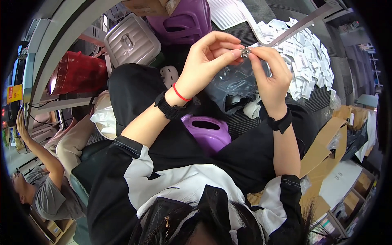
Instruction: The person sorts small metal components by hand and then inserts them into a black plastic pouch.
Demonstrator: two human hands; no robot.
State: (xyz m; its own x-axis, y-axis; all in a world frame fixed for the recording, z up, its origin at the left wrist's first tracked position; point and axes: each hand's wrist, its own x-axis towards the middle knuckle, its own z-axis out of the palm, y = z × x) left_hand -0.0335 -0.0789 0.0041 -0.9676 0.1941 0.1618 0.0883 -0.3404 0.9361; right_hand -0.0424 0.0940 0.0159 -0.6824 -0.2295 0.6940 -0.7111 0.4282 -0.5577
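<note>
Between both hands' fingertips, small metal piece [245, 52] — pinched, orientation too small to tell

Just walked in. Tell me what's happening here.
A seated person holds a small metal part up between both hands. The left hand and the right hand pinch it from either side with their fingertips. Just under the hands lies a crumpled clear plastic bag, and past it a heap of small white packets on the floor. A purple plastic stool stands between the person's knees. Another person sits lower left, one arm raised.
</note>
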